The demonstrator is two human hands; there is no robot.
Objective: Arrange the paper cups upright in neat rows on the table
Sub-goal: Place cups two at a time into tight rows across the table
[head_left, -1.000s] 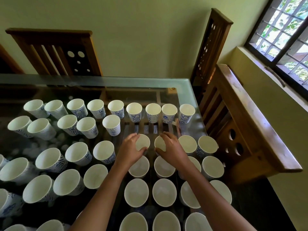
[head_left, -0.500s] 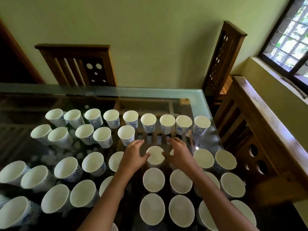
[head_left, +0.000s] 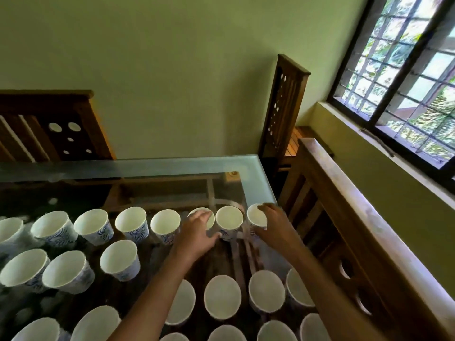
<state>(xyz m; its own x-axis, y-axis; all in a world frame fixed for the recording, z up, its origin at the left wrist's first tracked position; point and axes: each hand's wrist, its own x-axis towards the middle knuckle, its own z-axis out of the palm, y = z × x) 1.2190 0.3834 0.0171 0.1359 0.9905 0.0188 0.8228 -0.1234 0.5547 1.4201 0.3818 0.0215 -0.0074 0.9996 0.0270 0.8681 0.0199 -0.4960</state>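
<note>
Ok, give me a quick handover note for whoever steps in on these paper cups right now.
Left hand: fingers lie over the rim of the third cup from the far row's right end; grip unclear through blur.
Right hand: fingers curl round the end cup by the glass table's corner.
Done: far row stands upright in line; near cups on the right sit in tidy rows.
Left: left-side cups are upright but staggered; straighten them.

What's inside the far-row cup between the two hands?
The middle cup shows a bare white interior, nothing in it. The left hand covers part of the left cup, the right hand part of the end cup.
</note>
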